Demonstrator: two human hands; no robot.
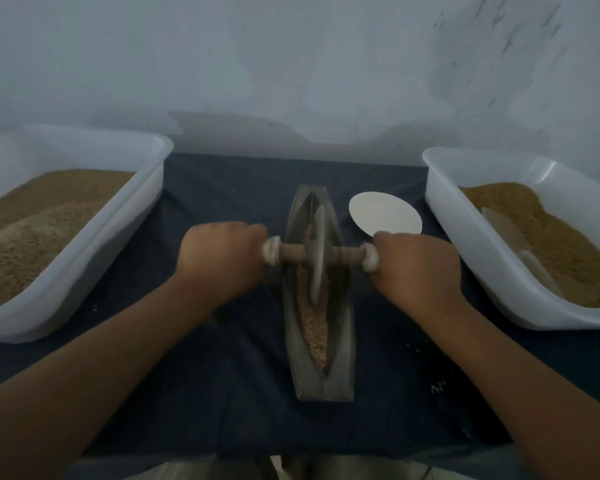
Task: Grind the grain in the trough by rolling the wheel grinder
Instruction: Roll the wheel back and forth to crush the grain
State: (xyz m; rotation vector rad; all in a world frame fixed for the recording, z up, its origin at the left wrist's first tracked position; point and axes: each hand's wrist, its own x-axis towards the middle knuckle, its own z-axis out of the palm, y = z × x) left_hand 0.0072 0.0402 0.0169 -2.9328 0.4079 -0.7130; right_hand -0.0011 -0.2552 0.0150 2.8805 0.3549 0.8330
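A long dark trough (344,341) lay in the middle of the surface, which was covered with a dark blue cloth (222,393). One end of the trough pointed to the near edge and the other to the far edge. Pale grain (315,329) filled the groove in its near half. The wheel grinder (315,261) stood up on its edge in the groove, near the middle of the trough, with its wooden bar sticking out to both sides. The left hand (219,261) was curled tight around the left end of the bar, and the right hand (416,268) was curled tight around the right end. A left tub (146,188) of brown grain sat along the left edge, and a right tub (440,206) sat along the right edge with a flat scoop (503,226) lying in it. A round white plate (385,213) lay between the trough and the right tub, toward the far edge.
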